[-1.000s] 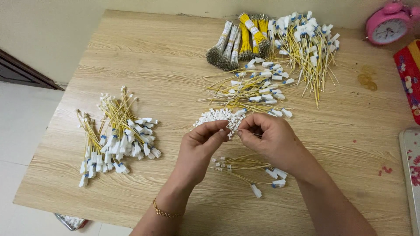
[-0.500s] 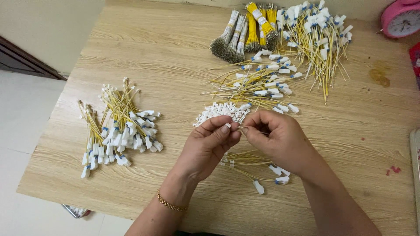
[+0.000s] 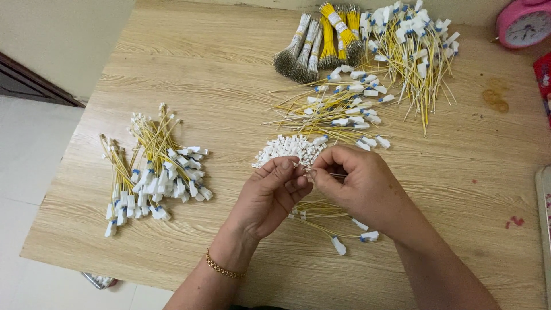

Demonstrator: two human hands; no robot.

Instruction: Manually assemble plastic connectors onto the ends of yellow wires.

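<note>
Left hand (image 3: 268, 195) and right hand (image 3: 356, 186) together pinch a white connector strip (image 3: 287, 150) beside yellow wires (image 3: 338, 112).

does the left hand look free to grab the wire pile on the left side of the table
Probably not right now: the left hand is pinching small white connectors together with the right hand. Nothing lies between it and the wire pile.

Lay on wooden table (image 3: 189, 69): finished wire pile (image 3: 152, 166) at left, taped bundles (image 3: 321, 40) at top centre, loose wire heap (image 3: 413, 46) beside them. Stood at top right corner: pink clock (image 3: 525, 23). Stained near right edge: red spot (image 3: 515, 221).
</note>
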